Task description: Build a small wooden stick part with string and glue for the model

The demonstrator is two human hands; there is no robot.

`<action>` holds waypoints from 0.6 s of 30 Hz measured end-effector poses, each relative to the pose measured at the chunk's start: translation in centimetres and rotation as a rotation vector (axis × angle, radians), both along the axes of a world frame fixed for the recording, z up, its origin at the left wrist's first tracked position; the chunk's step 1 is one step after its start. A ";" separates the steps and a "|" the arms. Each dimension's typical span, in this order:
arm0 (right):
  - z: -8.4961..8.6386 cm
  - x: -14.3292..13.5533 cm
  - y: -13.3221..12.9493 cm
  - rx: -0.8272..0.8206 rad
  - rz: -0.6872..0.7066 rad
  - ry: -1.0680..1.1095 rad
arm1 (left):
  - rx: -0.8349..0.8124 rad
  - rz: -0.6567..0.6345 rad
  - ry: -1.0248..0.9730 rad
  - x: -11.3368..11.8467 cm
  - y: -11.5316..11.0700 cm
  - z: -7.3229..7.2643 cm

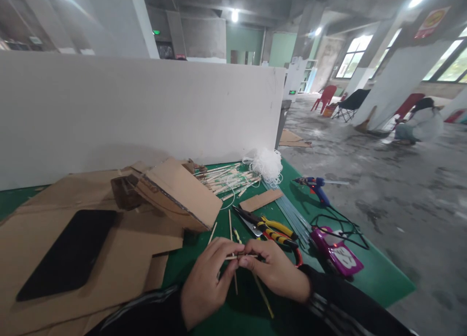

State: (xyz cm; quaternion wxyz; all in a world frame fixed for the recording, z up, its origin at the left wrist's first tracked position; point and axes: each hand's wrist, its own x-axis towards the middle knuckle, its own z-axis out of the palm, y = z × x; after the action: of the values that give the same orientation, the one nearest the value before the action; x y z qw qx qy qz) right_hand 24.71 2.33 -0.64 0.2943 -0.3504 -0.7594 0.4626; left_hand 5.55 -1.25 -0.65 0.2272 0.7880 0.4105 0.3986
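Observation:
Both hands meet over the green table near its front. My left hand [209,280] is closed, its thumb and fingers pinching a short thin wooden stick [230,257] that lies crosswise. From the other side my right hand [275,270] pinches at the same spot, fingertips touching the left ones; the stick's right end shows just by its thumb. Beneath the hands lie other thin sticks [262,297], partly covered by the fingers. Just beyond my right hand rest pliers [277,231] with yellow-and-black handles, beside scissors [251,224] with orange-red handles.
Cardboard pieces [153,263] and a black flat tablet-like slab [69,253] cover the left. Behind are a bundle of sticks [222,178], white cord [268,167] and clear glue sticks [292,214]. A blue glue gun [317,187] and purple power strip [337,253] lie right. A person [419,119] crouches far off.

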 end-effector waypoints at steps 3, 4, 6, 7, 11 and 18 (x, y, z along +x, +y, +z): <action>0.1 -0.1 0.0 -0.010 -0.004 -0.006 | -0.051 -0.009 -0.027 0.0 0.1 0.0; 0.2 -0.1 -0.1 -0.007 -0.004 -0.012 | -0.065 -0.002 -0.039 0.0 0.1 0.0; 0.4 -0.1 -0.2 0.015 0.008 -0.019 | -0.087 0.017 -0.063 0.0 0.1 0.1; 0.6 -0.1 -0.2 0.035 0.020 -0.023 | -0.093 0.025 -0.072 0.0 0.1 0.1; 0.9 0.0 -0.5 0.113 0.039 -0.056 | -0.105 0.035 -0.089 0.1 0.1 0.3; 1.1 -0.2 -0.8 0.198 0.040 -0.128 | -0.089 0.036 -0.093 0.2 0.1 0.7</action>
State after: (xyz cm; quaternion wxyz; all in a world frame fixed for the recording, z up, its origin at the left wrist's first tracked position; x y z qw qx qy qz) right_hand 24.47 1.53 0.47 0.2689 -0.3331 -0.8255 0.3678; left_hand 5.79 -1.15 0.05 0.2737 0.7502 0.4312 0.4200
